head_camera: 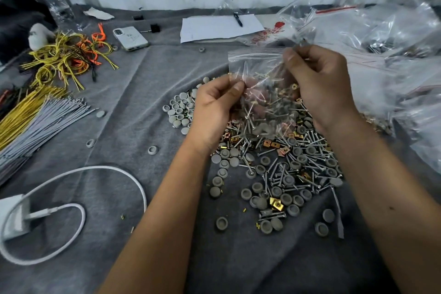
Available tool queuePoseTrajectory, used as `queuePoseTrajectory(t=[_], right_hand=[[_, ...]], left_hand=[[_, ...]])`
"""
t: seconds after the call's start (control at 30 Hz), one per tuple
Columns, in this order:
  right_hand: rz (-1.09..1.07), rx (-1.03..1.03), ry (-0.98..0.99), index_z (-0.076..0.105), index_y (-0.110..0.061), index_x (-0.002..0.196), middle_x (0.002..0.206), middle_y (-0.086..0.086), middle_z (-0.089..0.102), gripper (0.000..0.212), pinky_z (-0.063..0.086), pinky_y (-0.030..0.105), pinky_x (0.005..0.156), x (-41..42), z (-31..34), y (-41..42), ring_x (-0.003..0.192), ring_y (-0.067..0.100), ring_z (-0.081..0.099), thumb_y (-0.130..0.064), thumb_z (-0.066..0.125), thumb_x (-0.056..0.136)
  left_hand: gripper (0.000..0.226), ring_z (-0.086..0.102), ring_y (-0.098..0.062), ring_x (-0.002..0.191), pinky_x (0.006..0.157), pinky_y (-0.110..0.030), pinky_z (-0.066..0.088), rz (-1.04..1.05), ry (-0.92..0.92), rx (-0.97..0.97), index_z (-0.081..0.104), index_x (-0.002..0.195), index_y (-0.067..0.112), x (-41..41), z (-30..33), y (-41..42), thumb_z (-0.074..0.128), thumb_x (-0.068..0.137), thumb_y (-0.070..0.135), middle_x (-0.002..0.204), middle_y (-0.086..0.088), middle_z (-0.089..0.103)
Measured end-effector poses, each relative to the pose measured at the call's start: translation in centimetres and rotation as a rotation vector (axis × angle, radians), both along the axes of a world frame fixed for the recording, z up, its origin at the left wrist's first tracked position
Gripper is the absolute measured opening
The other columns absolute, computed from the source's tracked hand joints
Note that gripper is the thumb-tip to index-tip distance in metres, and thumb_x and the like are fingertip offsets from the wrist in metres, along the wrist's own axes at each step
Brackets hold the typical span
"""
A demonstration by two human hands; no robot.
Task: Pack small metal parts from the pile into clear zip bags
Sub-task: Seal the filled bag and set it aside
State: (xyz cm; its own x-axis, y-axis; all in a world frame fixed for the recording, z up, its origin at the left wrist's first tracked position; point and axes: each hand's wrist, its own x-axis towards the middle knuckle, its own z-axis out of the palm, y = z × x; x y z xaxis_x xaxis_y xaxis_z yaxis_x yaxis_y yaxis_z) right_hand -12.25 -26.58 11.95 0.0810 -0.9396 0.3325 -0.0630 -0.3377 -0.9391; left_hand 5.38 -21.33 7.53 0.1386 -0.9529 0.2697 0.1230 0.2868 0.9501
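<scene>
A clear zip bag (256, 67) hangs in the air over the pile, held between both hands. My left hand (214, 107) pinches its left edge between thumb and fingers. My right hand (319, 86) pinches the bag's upper right side near the zip. Screws and small parts show through the bag's lower half. Under it, on the grey cloth (133, 93), lies the pile (286, 160) of silver screws, grey round caps and brass square clips. Pale grey caps (179, 112) cluster at the pile's left side.
A heap of clear zip bags (386, 40) fills the right. Yellow and orange wires (69, 55), grey cable ties (40, 124) and a white charger with cable (16, 219) lie left. A phone (130, 38), paper with pen (219, 26) and a bottle (53, 0) sit at the back.
</scene>
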Motion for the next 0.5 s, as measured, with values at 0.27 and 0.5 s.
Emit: queuePoseTrajectory(t=[0.27, 0.5], right_hand=[[0.080, 0.144, -0.111, 0.074, -0.016, 0.084, 0.076, 0.009, 0.075, 0.020, 0.048, 0.024, 0.044, -0.5, -0.4, 0.3, 0.056, 0.022, 0.068, -0.024, 0.066, 0.100], [0.002, 0.249, -0.171, 0.075, -0.019, 0.088, 0.081, 0.008, 0.075, 0.015, 0.050, 0.025, 0.047, -1.1, -1.7, 0.4, 0.058, 0.021, 0.068, -0.023, 0.067, 0.099]], left_hand=[[0.025, 0.058, -0.003, 0.050, 0.044, -0.014, 0.041, -0.055, -0.049, 0.054, 0.067, 0.092, 0.010, -0.3, -0.4, -0.4, 0.048, 0.107, 0.003, 0.070, 0.004, 0.072], [0.020, 0.066, -0.003, 0.054, 0.045, -0.013, 0.044, -0.123, -0.144, 0.091, 0.061, 0.108, -0.012, -0.5, -0.6, -0.3, 0.046, 0.108, 0.002, 0.067, 0.008, 0.072]])
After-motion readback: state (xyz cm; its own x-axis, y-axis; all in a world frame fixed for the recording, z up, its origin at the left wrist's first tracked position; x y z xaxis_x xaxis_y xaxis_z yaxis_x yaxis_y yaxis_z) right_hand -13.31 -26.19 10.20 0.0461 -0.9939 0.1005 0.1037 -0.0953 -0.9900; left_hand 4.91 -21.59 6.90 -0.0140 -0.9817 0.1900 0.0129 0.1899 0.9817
